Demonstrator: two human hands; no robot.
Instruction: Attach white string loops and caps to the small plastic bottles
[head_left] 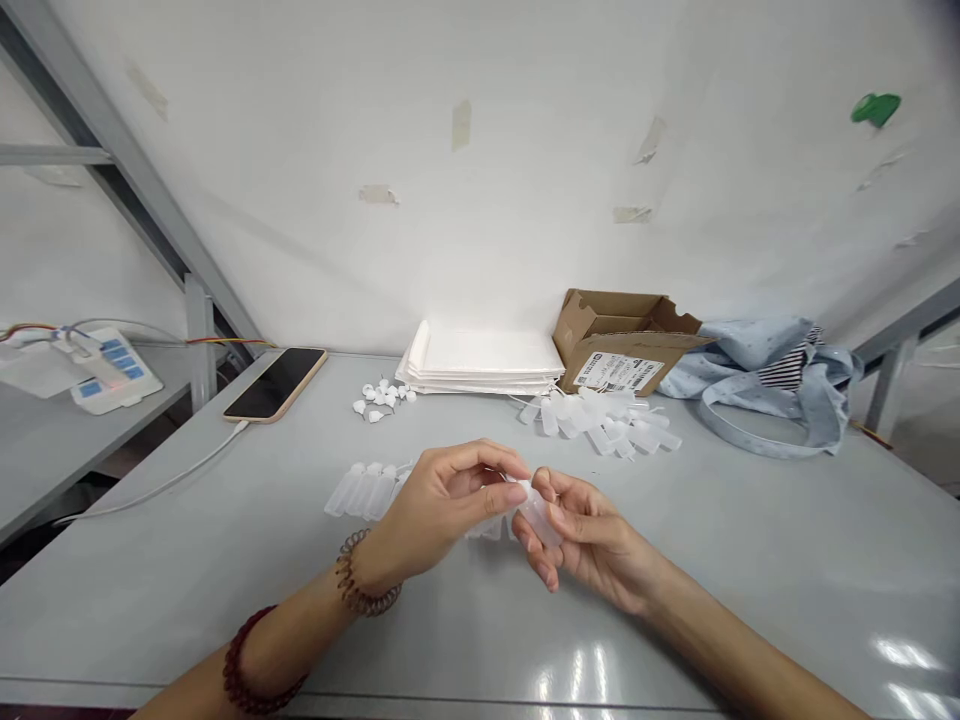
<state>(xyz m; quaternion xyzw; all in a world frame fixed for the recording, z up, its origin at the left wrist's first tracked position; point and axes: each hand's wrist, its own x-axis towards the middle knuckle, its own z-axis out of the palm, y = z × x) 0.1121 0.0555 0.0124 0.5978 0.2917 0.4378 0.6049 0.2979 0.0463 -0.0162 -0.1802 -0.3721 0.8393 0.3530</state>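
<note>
Above the middle of the table, my right hand (589,535) is closed round the body of a small translucent plastic bottle (541,520), which is tilted. With thumb and fingertips my left hand (454,495) pinches the bottle's white top end; the fingers partly hide it. Behind and left of my left hand, a row of similar bottles (364,490) lies on the table, some hidden by the hand. Small white caps (379,397) are scattered farther back. To the right, a loose pile of more bottles (600,420) lies in front of a cardboard box.
White padded envelopes (484,360) are stacked against the wall beside the open cardboard box (622,345). A light blue cloth bag (772,390) rests at the back right. The phone (276,385) with its charging cable (187,470) is at left, near a power strip (116,372).
</note>
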